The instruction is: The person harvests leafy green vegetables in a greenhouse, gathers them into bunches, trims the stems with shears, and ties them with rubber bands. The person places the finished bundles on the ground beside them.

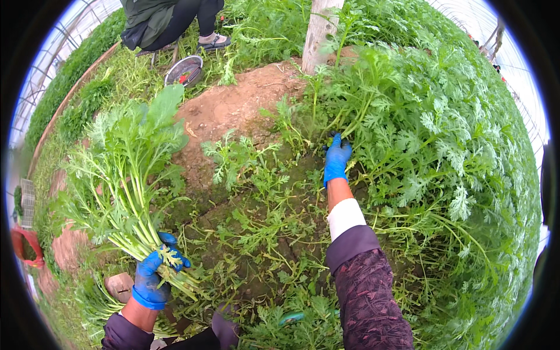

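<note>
My left hand [158, 271], in a blue glove, is closed around the lower stems of a thick bunch of leafy greens [131, 188]; the leaves point up and away from me. My right hand [337, 153], also gloved in blue, reaches forward to the base of standing leafy plants [372, 96] at the edge of the dense growth. Its fingers close around stems low down, and the fingertips are partly hidden. Between the hands, short plants and loose leaves [262, 227] cover dark soil.
A wooden post [321, 35] stands ahead, beside bare reddish soil [236, 100]. At upper left another person [170, 22] sits low near a metal basin [184, 71] holding a red item. A red basket [27, 247] and a pale crate [27, 203] are far left. Dense greens fill the right.
</note>
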A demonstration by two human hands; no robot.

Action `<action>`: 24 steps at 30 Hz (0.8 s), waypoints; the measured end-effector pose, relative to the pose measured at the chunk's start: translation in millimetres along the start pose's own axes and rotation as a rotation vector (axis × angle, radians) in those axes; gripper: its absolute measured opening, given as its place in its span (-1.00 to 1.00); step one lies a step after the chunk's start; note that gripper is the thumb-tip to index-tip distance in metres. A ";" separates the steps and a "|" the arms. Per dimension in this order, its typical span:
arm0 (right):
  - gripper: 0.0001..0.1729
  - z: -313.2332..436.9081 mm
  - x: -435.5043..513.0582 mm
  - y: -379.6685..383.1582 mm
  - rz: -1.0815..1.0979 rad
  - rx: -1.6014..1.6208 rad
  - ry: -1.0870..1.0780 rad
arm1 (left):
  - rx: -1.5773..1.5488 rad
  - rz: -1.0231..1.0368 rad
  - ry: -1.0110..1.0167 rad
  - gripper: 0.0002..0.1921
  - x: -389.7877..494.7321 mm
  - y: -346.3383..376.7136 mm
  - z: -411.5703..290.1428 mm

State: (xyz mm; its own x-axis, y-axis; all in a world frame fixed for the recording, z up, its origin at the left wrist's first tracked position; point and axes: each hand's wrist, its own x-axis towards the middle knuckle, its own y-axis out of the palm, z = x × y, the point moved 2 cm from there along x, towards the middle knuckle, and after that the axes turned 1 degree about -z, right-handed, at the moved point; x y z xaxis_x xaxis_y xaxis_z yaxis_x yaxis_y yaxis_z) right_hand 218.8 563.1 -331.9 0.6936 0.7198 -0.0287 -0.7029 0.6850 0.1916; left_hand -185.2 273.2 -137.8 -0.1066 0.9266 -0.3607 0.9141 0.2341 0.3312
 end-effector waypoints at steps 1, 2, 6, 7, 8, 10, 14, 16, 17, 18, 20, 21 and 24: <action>-0.74 -5.5 4.2 4.8 0.012 -0.040 0.047 | 0.004 -0.001 -0.005 -0.46 1.4 0.3 0.7; -0.67 -7.3 11.4 6.3 0.122 -0.130 0.069 | 0.000 0.001 -0.006 -0.46 2.2 0.8 1.7; -0.63 -21.0 24.1 22.1 0.198 -0.178 0.126 | 0.003 -0.007 -0.001 -0.45 4.7 1.5 5.3; -0.63 -24.1 25.5 24.4 0.218 -0.168 0.138 | 0.008 -0.014 0.003 -0.45 5.0 1.1 5.5; -0.63 -27.2 25.3 26.4 0.267 -0.142 0.125 | 0.005 -0.007 0.008 -0.46 4.7 0.5 5.3; -0.61 -29.4 23.8 25.8 0.283 -0.343 -0.069 | 0.024 -0.030 -0.013 -0.46 4.6 -1.4 5.2; -0.61 -27.7 14.5 19.7 0.270 -0.761 -0.272 | 0.026 -0.032 -0.034 -0.46 4.1 -4.3 3.7; -0.61 -23.6 10.4 16.3 0.230 -0.813 -0.184 | 0.016 -0.009 -0.033 -0.46 4.3 -4.5 3.7; -0.63 -20.0 9.1 15.3 0.211 -0.733 -0.149 | 0.011 0.002 -0.033 -0.47 4.4 -4.5 3.9; -0.65 -16.9 6.8 15.6 0.205 -0.652 -0.108 | 0.012 -0.007 -0.036 -0.46 4.0 -5.0 4.3; -0.65 -10.2 2.4 18.3 0.178 -0.467 -0.116 | 0.022 -0.023 -0.043 -0.46 3.1 -5.6 5.1; -0.65 -7.4 0.0 21.5 0.203 -0.434 -0.172 | 0.011 -0.020 -0.044 -0.46 2.7 -5.7 5.3; -0.60 -12.0 -8.6 28.3 0.266 -0.360 0.023 | -0.014 -0.021 -0.038 -0.45 1.0 -5.9 6.2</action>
State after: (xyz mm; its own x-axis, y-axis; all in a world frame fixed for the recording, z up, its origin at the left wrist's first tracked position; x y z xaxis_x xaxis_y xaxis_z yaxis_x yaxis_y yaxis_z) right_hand 191.1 577.7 -338.0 0.4802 0.8759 -0.0467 -0.8694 0.4682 -0.1579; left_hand -188.3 270.9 -145.5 -0.1105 0.9096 -0.4006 0.9061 0.2578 0.3354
